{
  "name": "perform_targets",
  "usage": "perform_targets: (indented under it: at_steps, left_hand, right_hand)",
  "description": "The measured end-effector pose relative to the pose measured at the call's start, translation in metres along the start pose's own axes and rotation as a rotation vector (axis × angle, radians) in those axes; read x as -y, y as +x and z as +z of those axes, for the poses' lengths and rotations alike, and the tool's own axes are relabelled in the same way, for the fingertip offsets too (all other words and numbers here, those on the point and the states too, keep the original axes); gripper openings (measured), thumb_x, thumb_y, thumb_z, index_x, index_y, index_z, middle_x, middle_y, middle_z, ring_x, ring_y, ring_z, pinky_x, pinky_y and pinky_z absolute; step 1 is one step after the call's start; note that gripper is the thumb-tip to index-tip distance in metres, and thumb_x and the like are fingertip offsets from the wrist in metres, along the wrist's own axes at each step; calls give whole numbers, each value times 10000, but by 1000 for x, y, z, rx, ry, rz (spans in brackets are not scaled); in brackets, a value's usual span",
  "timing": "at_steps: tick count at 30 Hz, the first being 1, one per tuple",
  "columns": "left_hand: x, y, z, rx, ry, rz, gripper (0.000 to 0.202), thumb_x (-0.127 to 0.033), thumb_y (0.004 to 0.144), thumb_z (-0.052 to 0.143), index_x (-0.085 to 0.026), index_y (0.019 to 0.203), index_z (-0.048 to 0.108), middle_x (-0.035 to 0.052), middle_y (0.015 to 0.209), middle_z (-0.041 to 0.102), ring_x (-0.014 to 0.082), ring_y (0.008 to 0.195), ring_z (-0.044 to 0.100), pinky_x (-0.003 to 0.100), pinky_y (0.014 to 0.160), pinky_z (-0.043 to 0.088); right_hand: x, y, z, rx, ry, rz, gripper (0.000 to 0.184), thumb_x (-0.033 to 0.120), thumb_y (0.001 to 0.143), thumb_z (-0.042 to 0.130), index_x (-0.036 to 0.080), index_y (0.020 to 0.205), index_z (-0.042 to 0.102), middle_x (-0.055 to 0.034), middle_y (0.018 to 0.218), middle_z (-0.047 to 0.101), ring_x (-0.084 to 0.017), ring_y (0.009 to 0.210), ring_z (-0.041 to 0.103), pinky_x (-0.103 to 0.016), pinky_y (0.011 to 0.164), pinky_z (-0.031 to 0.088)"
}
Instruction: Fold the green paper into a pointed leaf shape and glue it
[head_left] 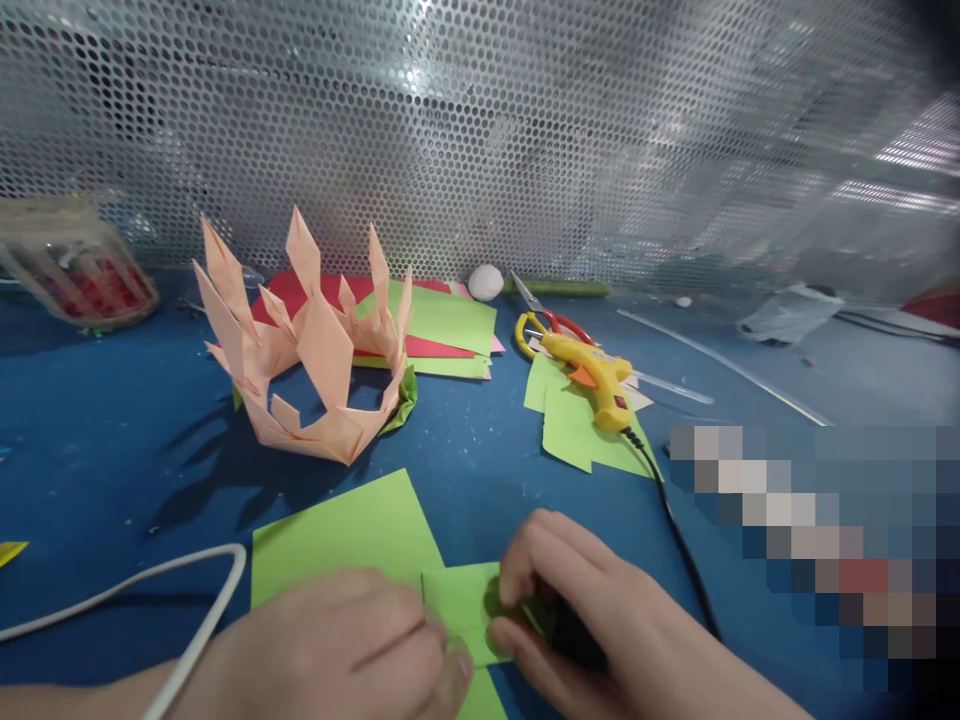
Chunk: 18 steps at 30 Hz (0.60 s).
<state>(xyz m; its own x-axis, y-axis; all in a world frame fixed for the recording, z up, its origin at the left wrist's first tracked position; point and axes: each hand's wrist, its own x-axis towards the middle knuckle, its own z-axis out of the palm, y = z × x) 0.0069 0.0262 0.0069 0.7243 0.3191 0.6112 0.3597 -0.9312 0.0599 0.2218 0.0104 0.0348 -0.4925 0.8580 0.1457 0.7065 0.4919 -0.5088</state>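
My left hand [352, 640] lies at the bottom edge with its fingers pressed down on a small folded piece of green paper [461, 600]. My right hand [592, 610] pinches the same green piece from the right, fingers curled over its edge. A larger green sheet [337, 535] lies on the blue table just behind my left hand. Further back stands a peach paper crown of spiky folded units [307, 350].
A yellow glue gun [592, 375] lies on green scraps [577, 430], its black cord [675, 530] running toward my right hand. Red-handled scissors [547, 320], stacked red and green sheets [442, 325], a white ball [486, 282], a plastic container [75, 270] and a white cable [187, 620] are around. A perforated metal screen [480, 120] closes the back.
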Motion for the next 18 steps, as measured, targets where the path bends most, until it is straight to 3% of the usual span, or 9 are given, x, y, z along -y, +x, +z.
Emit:
perform_targets:
  at_steps: [2, 5, 7, 11, 14, 16, 18]
  left_hand:
    - [2, 6, -5, 2, -58, -94, 420, -175, 1026, 225, -224, 904, 624, -29, 662, 684, 132, 577, 630, 243, 544, 483]
    - [5, 13, -13, 105, -123, -276, 241, -271, 987, 393, -216, 1141, 571, -14, 807, 712, 145, 723, 675, 228, 648, 537]
    - [6, 14, -15, 195, -97, -326, 354, -303, 928, 510, -190, 1264, 501, 29, 974, 706, 186, 882, 672, 264, 732, 553]
    - [6, 9, -7, 209, -106, -353, 262, -310, 941, 478, -221, 1172, 562, 35, 979, 646, 221, 904, 624, 335, 751, 533]
    - [5, 9, -2, 157, -109, -312, 240, -297, 973, 407, -207, 1063, 610, 34, 916, 633, 214, 834, 608, 343, 720, 515]
    - [4, 12, -3, 152, -62, -237, 248, -257, 977, 395, -182, 1003, 630, 39, 877, 649, 207, 776, 608, 340, 693, 512]
    - [4, 15, -6, 156, -17, -185, 240, -215, 976, 403, -163, 982, 637, 49, 873, 669, 202, 762, 616, 332, 695, 517]
  right_hand:
    - [-1, -2, -1, -5, 43, 8, 313, -54, 723, 594, 197, 908, 569, -12, 865, 614, -124, 796, 633, -196, 724, 553]
    - [-3, -2, -3, 18, 90, -20, 386, 2, 760, 590, 164, 1110, 612, -73, 1011, 621, -143, 914, 648, -208, 826, 552]
    - [-4, -1, -4, 28, 120, -36, 410, 28, 767, 579, 129, 1161, 629, -104, 1045, 615, -148, 933, 653, -202, 850, 544]
    - [-3, 4, -7, 63, 200, -18, 462, -22, 700, 538, 137, 1108, 683, -95, 997, 617, -147, 894, 665, -198, 817, 552]
    - [-3, 6, -12, 84, 224, 8, 592, -83, 590, 474, 171, 1070, 708, -66, 955, 627, -131, 761, 670, -182, 656, 562]
    - [-2, 6, -14, 64, 228, 14, 583, -73, 611, 444, 199, 1046, 720, -55, 941, 640, -128, 707, 662, -191, 589, 550]
    - [-1, 6, -14, 19, 244, 35, 475, -25, 727, 436, 220, 1013, 726, -53, 931, 643, -132, 712, 658, -211, 602, 551]
